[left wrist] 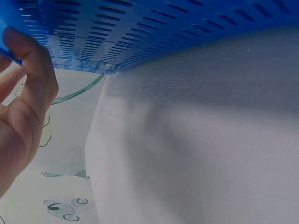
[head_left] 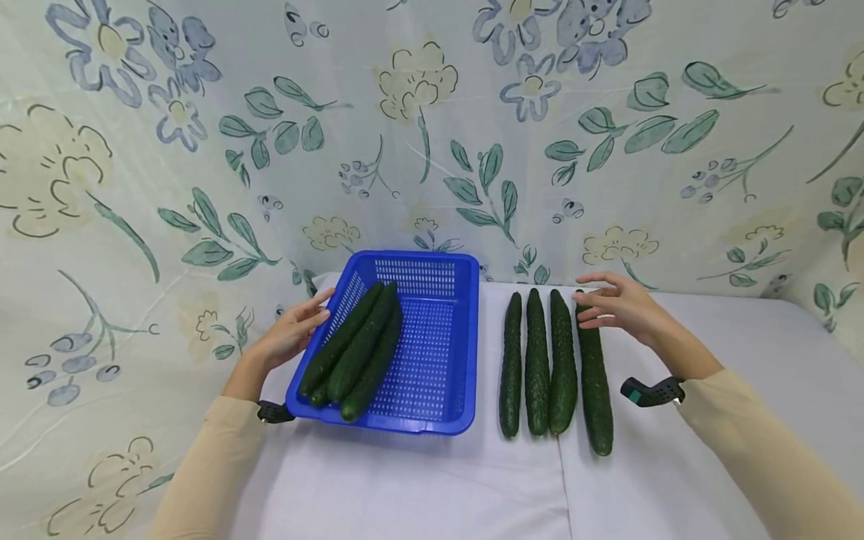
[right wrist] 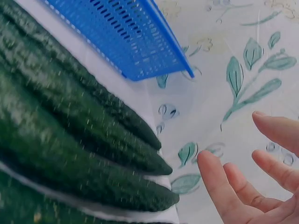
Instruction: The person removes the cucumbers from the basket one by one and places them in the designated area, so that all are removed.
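Note:
My left hand (head_left: 290, 334) is at the left rim of a blue plastic basket (head_left: 466, 337), its fingertips at the rim and its fingers loosely bent. In the left wrist view, the fingers (left wrist: 35, 65) lie against the slotted basket wall (left wrist: 140, 32). Several dark green cucumbers (head_left: 364, 337) lie lengthwise along the basket's left side. More cucumbers stand in a row on the table, and the rightmost one (head_left: 595, 382) sits slightly nearer the front. Over its far end hovers my right hand (head_left: 621, 304), fingers spread and holding nothing; the right wrist view shows bare fingertips beside the cucumber tips (right wrist: 154, 196).
A white cloth (head_left: 418, 487) covers the table, with a seam running toward the front. Behind it hangs a floral curtain (head_left: 405, 187), close to the basket's back edge. Each wrist wears a black strap (head_left: 655, 391).

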`<state>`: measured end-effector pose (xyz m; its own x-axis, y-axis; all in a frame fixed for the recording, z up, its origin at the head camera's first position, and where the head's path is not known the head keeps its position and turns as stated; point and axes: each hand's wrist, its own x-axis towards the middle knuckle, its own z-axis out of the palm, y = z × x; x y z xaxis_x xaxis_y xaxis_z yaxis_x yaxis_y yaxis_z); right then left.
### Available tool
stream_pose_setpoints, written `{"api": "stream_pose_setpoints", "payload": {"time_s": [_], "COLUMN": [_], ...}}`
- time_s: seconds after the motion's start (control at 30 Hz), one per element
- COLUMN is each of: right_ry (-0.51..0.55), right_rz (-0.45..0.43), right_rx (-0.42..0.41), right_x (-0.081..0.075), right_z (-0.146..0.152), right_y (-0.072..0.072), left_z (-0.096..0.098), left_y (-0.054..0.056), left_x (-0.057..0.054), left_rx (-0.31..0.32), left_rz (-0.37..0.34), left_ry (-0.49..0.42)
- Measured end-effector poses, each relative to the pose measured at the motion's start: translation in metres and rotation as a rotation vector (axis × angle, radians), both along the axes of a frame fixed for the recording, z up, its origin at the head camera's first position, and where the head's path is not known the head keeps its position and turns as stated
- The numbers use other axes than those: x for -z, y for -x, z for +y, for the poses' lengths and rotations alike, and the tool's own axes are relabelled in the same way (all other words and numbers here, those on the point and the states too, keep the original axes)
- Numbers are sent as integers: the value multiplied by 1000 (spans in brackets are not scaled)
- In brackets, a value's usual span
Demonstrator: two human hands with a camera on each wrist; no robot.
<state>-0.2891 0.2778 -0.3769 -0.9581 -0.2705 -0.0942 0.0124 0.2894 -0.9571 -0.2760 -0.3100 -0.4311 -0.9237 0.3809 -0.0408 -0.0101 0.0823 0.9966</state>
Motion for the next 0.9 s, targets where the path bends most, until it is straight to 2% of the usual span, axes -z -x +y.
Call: {"api": "stream_pose_setpoints", "payload": {"time_s": [0.2, 0.9], "right_ry": [45, 97], "right_rz": [-5, -31], "right_rx": [-33, -118], "right_x": [-9, -29], "right_z": [-17, -77], "right_y": [1, 9], "left_z": [0, -1], "left_y": [1, 0], "left_x": [0, 0], "left_rx": [-7, -14], "left_rz": [1, 3], "left_ry": [2, 9]}}
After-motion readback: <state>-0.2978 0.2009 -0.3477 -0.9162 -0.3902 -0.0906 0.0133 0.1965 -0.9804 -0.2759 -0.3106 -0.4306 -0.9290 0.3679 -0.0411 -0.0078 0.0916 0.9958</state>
